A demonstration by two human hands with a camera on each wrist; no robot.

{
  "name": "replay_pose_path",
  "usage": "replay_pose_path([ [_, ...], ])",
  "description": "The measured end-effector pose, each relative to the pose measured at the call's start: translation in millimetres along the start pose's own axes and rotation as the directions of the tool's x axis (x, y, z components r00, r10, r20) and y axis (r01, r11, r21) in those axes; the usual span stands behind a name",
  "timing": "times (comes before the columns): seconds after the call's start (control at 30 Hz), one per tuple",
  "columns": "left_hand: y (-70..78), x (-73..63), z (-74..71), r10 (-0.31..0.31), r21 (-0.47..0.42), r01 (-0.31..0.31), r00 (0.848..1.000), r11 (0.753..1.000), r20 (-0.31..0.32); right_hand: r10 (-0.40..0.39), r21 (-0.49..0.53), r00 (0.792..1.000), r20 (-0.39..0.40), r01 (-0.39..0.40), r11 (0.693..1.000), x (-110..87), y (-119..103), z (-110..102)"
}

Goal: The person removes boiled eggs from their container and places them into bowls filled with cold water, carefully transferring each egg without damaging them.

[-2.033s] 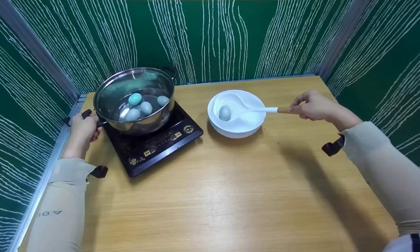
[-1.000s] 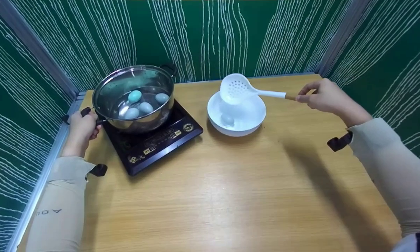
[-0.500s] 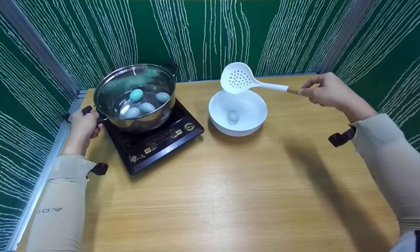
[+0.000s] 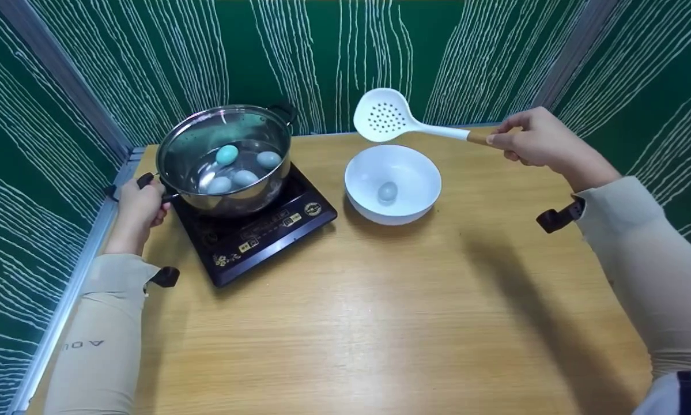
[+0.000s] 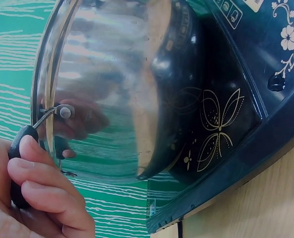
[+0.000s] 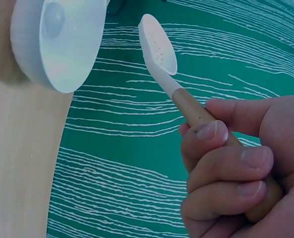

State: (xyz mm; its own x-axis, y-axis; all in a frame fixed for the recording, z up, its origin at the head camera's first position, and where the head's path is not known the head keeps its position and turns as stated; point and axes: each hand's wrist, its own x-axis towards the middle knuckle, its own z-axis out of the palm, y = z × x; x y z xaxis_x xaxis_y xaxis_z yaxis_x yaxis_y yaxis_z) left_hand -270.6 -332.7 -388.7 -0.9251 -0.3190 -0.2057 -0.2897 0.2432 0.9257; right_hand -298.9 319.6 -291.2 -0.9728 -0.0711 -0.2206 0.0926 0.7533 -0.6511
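My left hand [image 4: 140, 204] grips the black side handle [image 5: 22, 148] of a steel pot [image 4: 247, 199]. Inside the pot lie several pale blue eggs [image 4: 226, 154]. In my right hand [image 4: 544, 141] is a white slotted spoon [image 4: 382, 115], held by its wooden handle [image 6: 191, 108], its perforated bowl raised above and behind a white bowl [image 4: 391, 215]. No egg is on the spoon. One egg [image 4: 387, 192] rests in the bottom of the white bowl, and it also shows in the right wrist view.
The pot stands on a black induction cooker [image 4: 270, 236] at the left of the wooden table [image 4: 345, 323]. Green panels [image 4: 374, 52] with white streaks enclose the back and both sides. To the cooker's right is the white bowl, near the table's middle.
The slotted spoon has tipped its egg into the white bowl and risen upward, away from it, in my right hand. My left hand has stayed on the pot handle.
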Motion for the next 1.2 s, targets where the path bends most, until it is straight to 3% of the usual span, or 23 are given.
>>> replay_pose_path([
  [0.57,1.8,-0.3,-1.2,-0.049,0.025,0.049,0.999,0.999,0.019,-0.048,-0.049,0.999,-0.011,0.048,0.998,7.2,-48.9,12.3],
  [0.97,3.0,0.8,1.0,-0.011,0.009,0.011,1.000,1.000,0.002,-0.104,-0.040,0.995,-0.006,0.103,0.994,10.0,-80.0,19.7],
  [1.2,1.2,1.3,0.6,-0.034,0.021,0.034,0.999,0.999,0.012,-0.137,-0.051,0.991,0.002,0.137,0.989,11.4,-99.1,27.6],
])
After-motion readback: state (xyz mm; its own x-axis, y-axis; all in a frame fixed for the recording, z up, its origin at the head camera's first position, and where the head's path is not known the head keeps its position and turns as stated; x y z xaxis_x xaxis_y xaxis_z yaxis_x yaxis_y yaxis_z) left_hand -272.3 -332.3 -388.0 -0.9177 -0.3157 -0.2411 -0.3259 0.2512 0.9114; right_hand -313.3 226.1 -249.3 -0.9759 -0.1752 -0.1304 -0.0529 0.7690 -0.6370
